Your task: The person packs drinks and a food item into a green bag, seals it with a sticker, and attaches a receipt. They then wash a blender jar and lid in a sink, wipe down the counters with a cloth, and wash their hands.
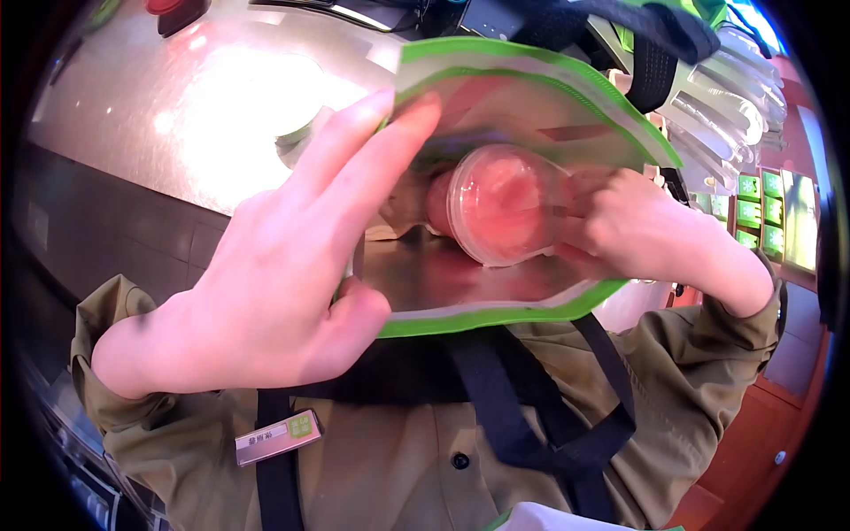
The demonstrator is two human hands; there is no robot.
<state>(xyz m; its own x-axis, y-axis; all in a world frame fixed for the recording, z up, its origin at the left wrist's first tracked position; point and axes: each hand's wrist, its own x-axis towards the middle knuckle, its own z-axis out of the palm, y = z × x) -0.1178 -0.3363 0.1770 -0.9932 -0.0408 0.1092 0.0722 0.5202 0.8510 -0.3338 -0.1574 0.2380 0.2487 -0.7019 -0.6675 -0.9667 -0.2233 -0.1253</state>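
Observation:
An insulated bag [522,316] with green edging and a silvery lining gapes in front of my chest. My left hand [274,239] holds its mouth at the left side, fingers along the upper rim and thumb apart from them near the lower rim. Inside the bag, a clear plastic cup [500,208] with a transparent lid and pinkish-red contents lies tilted, lid toward me. My right hand [629,217] reaches in from the right, its curled fingers at the cup's right side; the fingertips are partly hidden. Left of the cup, a tan item [394,212] shows inside the bag.
A shiny metal counter [133,106] stretches behind and to the left, with a red object [173,13] near its back. Black straps [655,57] rise behind the bag. At the right stand stacked clear plastic containers [717,133] and green packages [760,212].

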